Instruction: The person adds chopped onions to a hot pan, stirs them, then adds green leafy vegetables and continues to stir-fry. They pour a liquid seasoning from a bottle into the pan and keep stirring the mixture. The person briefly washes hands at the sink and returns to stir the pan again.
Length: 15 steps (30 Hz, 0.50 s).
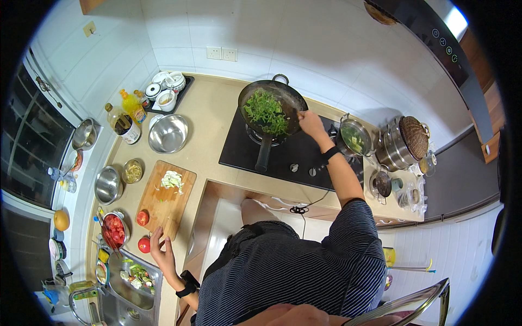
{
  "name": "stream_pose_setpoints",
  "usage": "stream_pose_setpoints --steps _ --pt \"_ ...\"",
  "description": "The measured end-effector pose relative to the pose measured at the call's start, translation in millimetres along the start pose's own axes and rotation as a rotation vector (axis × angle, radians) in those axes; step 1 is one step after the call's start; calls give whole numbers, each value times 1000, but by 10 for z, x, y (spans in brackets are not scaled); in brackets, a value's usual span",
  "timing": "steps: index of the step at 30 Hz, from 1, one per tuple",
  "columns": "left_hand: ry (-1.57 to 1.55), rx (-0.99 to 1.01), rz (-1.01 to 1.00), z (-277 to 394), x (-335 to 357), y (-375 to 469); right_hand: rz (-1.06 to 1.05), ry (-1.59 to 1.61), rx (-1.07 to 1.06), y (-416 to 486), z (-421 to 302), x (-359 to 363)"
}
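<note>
My right hand (312, 125) is at the right rim of a dark wok (294, 95), its fingers curled. Whether it grips a utensil there cannot be made out. Shredded green vegetables (267, 112) lie in the wok, whose long handle (264, 155) points towards me. The wok stands on a black gas hob (236, 148). My left hand (164, 254) hovers by the near end of a wooden cutting board (157, 203), fingers apart and holding nothing. Chopped white-green pieces (172, 180) and a red tomato (142, 218) lie on the board. Another tomato (144, 245) sits beside my left hand.
A pot of greenish soup (355, 136) stands right of the wok, with a stacked steamer (391, 146) beyond. Left are steel bowls (168, 134), sauce bottles (126, 128) and a bowl of cut tomatoes (115, 230). Vegetable scraps (138, 277) lie in the sink (153, 303).
</note>
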State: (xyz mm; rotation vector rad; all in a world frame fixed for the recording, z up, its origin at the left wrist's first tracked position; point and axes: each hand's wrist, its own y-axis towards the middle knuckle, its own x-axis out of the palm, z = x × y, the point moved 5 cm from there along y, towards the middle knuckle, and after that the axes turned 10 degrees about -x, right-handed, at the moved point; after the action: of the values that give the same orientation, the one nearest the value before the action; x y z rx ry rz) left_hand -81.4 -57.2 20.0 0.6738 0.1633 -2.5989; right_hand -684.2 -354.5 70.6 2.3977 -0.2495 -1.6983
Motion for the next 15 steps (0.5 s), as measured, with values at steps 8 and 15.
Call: stream_pose_setpoints --steps 8,15 --pt "40 11 -33 91 86 -16 -169 -212 -289 -484 -381 -539" --pt "42 -22 -26 47 69 -37 -134 -431 -221 -1026 -304 -1645"
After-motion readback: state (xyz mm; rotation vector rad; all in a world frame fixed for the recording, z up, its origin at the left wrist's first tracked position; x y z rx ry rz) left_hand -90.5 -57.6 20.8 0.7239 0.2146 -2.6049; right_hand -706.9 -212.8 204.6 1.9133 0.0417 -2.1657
